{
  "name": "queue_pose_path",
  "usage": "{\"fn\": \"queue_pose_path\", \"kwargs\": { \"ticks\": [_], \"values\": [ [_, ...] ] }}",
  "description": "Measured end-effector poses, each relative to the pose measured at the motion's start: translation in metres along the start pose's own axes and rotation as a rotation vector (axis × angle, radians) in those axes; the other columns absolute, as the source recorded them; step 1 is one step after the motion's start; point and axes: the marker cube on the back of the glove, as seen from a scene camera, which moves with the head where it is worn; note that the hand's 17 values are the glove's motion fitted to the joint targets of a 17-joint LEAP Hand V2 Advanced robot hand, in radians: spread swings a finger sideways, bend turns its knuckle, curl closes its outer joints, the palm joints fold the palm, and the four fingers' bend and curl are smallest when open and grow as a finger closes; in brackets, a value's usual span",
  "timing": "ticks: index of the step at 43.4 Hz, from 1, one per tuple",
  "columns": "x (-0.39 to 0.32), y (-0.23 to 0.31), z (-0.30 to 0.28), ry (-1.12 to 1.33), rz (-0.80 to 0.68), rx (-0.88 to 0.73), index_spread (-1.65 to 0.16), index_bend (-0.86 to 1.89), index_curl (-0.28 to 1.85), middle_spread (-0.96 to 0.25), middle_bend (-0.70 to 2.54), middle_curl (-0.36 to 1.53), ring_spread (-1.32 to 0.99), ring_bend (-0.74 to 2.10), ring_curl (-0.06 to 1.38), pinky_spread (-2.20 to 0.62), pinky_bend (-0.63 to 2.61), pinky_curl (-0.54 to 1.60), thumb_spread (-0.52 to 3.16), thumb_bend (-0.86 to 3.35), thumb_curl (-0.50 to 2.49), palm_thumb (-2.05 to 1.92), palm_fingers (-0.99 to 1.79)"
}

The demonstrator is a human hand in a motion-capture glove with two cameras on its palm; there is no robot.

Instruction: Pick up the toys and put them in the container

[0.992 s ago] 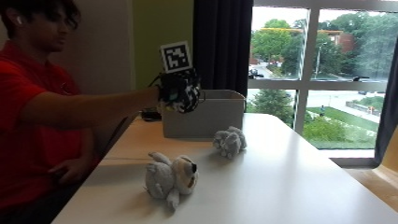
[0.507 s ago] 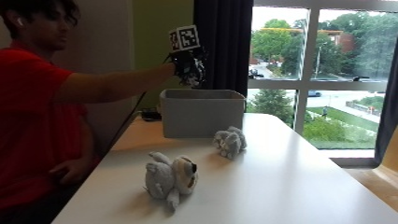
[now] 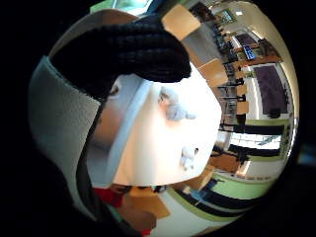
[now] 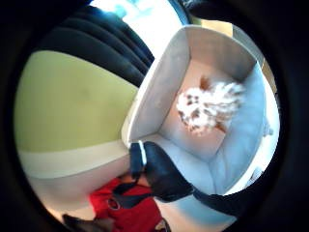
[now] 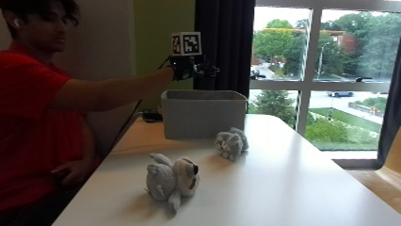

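My gloved right hand (image 5: pixel 188 68) hovers above the back left of the grey fabric container (image 5: pixel 204 115), fingers relaxed and holding nothing. The thumb side palm view looks down into the container (image 4: pixel 154 96), where a fluffy white and brown toy (image 4: pixel 207 106) lies on the bottom. Two grey plush toys lie on the white table (image 5: pixel 282 188): a small one (image 5: pixel 232 142) just in front of the container and a larger one (image 5: pixel 172 178) nearer the front. Both toys also show in the little finger side palm view, the small one (image 3: pixel 174 108) and the larger one (image 3: pixel 188 157), beyond the container wall (image 3: pixel 59 123).
A dark curtain (image 5: pixel 222 42) and a big window (image 5: pixel 325 70) stand behind the table. The person's bare left hand (image 5: pixel 72 172) rests at the table's left edge. A small dark object (image 5: pixel 150 116) lies left of the container.
My hand has risen from about the container's rim height to well above it, and has hardly moved in the last half second. The two toys on the table have not moved.
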Motion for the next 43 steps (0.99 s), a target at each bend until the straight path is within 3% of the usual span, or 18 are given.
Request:
{"fn": "queue_pose_path", "kwargs": {
  "ticks": [10,17,24,28,34,43],
  "values": [
    [0.095,0.061,0.002,0.019,0.114,0.018,-0.39,0.16,0.61,-0.12,0.16,0.4,-0.04,0.3,0.2,0.02,1.02,0.37,1.01,-0.09,0.46,-0.09,-0.12],
    [0.188,0.119,0.034,-0.037,0.201,0.014,-0.39,0.16,0.56,-0.09,0.15,0.37,-0.01,0.25,0.2,0.06,0.99,0.35,1.01,-0.08,0.4,-0.09,-0.11],
    [0.274,0.168,0.085,0.131,0.547,-0.015,-0.39,0.17,0.53,-0.07,0.13,0.34,0.01,0.18,0.2,0.09,0.97,0.34,1.0,-0.08,0.35,-0.09,-0.15],
    [0.298,0.2,0.111,0.126,0.46,-0.126,-0.4,0.19,0.51,-0.07,0.11,0.32,0.01,0.17,0.19,0.09,0.96,0.34,0.99,-0.08,0.33,-0.1,-0.14],
    [0.319,0.224,0.138,0.112,0.561,-0.203,-0.4,0.18,0.49,-0.06,0.11,0.29,0.01,0.16,0.19,0.11,0.93,0.33,0.96,-0.09,0.3,-0.1,-0.17],
    [0.34,0.247,0.153,0.057,0.593,-0.129,-0.4,0.18,0.47,-0.06,0.11,0.26,0.01,0.14,0.18,0.11,0.92,0.33,0.94,-0.08,0.27,-0.1,-0.17]
  ]
}}
